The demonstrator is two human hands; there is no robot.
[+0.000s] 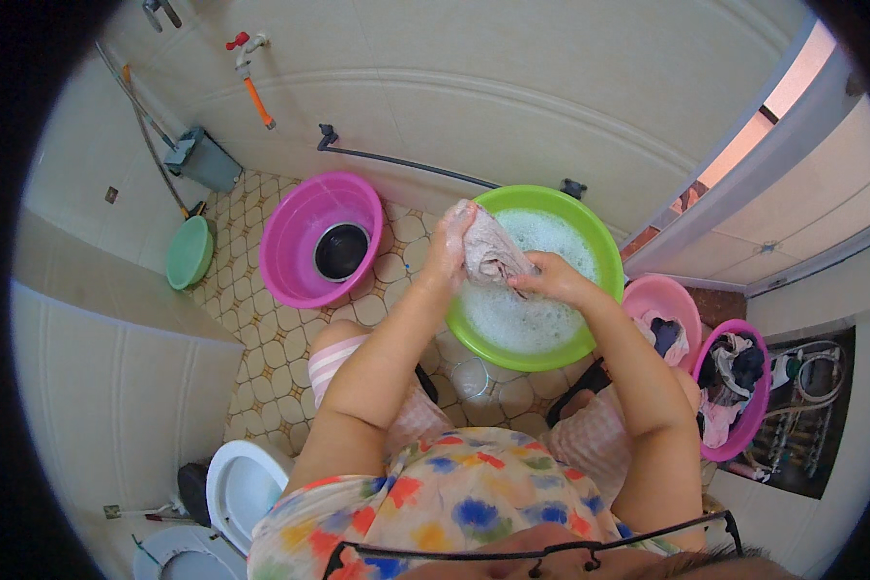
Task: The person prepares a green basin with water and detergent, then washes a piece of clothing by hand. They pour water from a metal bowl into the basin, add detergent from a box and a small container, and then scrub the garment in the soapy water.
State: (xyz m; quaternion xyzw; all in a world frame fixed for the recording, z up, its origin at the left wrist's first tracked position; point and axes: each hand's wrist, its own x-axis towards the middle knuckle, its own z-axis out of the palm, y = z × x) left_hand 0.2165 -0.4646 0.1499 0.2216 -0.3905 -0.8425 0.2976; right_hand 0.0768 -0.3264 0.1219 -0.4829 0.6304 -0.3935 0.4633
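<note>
A wet, greyish-white cloth [493, 249] is stretched between my two hands above a large green basin [604, 227]. My left hand [448, 240] is closed around its left end, with suds on the fingers. The lower right end is gripped by my right hand [554, 278], the thumb lying along the fabric. Beneath the cloth, foamy water [524, 324] fills the basin. Whether the cloth is a garment or a towel cannot be made out.
A magenta basin [275, 246] with a dark round object [342, 251] stands to the left. At the right are a pink basin [665, 290] and another magenta basin [762, 406], both holding clothes. A toilet [246, 483] is at lower left; a tap [246, 48] with an orange hose juts from the wall.
</note>
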